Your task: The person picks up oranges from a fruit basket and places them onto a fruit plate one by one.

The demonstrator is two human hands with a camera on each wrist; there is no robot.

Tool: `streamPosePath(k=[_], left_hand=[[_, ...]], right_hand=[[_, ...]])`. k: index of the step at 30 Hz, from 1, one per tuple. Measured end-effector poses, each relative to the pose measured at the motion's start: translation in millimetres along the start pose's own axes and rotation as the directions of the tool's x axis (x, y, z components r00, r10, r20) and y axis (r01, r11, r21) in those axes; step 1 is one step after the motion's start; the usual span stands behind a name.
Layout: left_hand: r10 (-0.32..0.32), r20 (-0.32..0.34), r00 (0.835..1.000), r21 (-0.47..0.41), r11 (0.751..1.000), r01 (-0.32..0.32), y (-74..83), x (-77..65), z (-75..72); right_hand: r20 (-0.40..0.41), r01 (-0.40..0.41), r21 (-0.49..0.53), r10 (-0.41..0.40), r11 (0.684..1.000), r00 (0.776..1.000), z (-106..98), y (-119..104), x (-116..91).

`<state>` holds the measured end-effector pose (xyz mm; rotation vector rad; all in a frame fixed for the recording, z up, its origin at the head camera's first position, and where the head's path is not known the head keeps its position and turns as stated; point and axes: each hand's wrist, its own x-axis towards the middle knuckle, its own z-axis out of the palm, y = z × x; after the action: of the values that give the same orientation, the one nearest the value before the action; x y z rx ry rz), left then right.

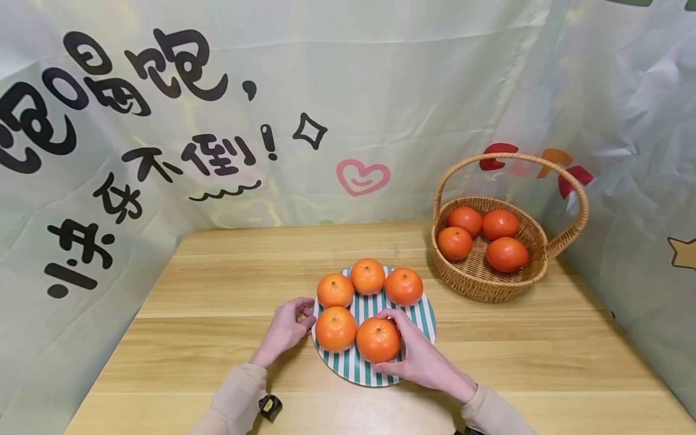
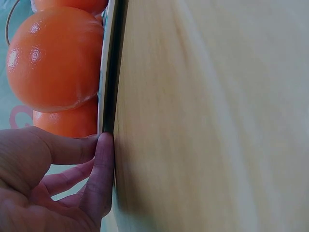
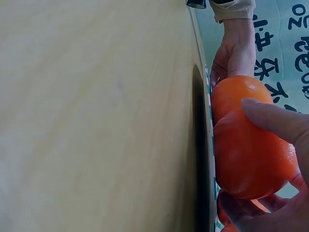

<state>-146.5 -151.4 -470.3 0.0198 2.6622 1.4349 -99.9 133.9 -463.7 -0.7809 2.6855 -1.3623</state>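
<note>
Wooden tabletop (image 1: 217, 284) lies closest, carrying a wicker basket (image 1: 478, 289) and, to its front left, a striped plate (image 1: 348, 365). The left hand (image 1: 288, 326) pinches the plate's rim; the right hand (image 1: 421, 356) grasps the plate's front-right orange fruit (image 1: 379, 339).

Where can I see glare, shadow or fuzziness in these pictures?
Head view: fairly even light, the striped plate and black lettering sharp; left wrist view: white glints on the nearest persimmon-like fruit, the wooden tabletop soft and short on detail; right wrist view: a dark band, probably shadow, beneath the plate's edge, the wood again blurry.
</note>
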Motion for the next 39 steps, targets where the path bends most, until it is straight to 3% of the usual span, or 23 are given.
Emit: streamPosePath(k=[14, 21, 28, 39], left_hand=[[0.005, -0.008, 1.0, 0.017, 1.0, -0.005, -0.3, 0.2, 0.3], [0.008, -0.007, 1.0, 0.014, 1.0, -0.007, -0.7, -0.1, -0.1], [0.011, -0.011, 1.0, 0.0, 1.0, -0.011, -0.6, 0.0, 0.2], [0.006, -0.004, 1.0, -0.012, 1.0, -0.006, -0.8, 0.5, 0.3]], right_hand=[[0.007, 0.013, -0.032, -0.013, 0.999, 1.0, -0.5, 0.5, -1.0], [0.033, -0.022, 0.027, 0.021, 0.999, 0.999, -6.3, -0.9, -1.2], [-0.024, 0.071, 0.101, -0.069, 0.992, 0.997, -22.2, 5.8, 2.9], [-0.167, 0.168, 0.085, -0.152, 0.982, 0.974, -53.2, 9.1, 12.2]])
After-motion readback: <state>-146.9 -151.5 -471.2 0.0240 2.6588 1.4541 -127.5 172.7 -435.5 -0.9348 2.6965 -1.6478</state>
